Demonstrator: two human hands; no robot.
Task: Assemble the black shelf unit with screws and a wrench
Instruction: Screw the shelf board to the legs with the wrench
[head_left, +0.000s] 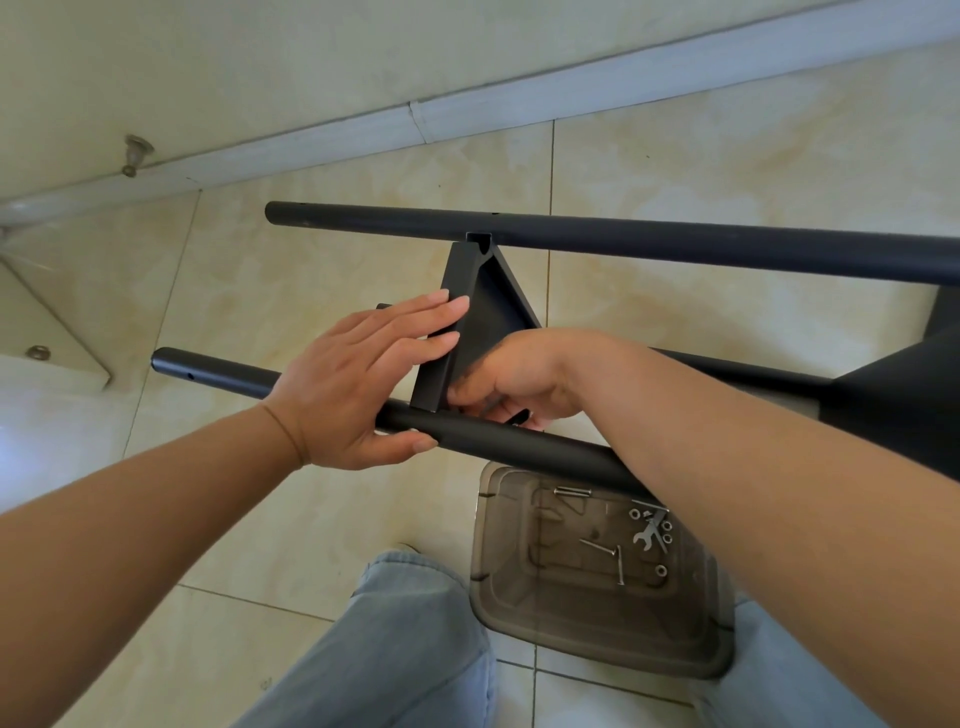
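The black shelf unit lies on its side on the tiled floor. A triangular black shelf panel (488, 312) spans between the far pole (623, 241) and the near pole (519, 447). My left hand (353, 384) presses its straight fingers on the panel's left rim, thumb under the near pole. My right hand (524, 379) is curled at the corner where the panel meets the near pole. Its fingertips pinch a small dark part that I cannot identify. A silver wrench (648, 534) and several screws (597, 545) and washers lie in a smoky plastic bin (597, 639).
A second black shelf panel (893, 395) sits on the poles at the right edge. The bin stands on the floor between my knees, in blue jeans (395, 649). A wall with a white baseboard (467, 114) runs behind the far pole.
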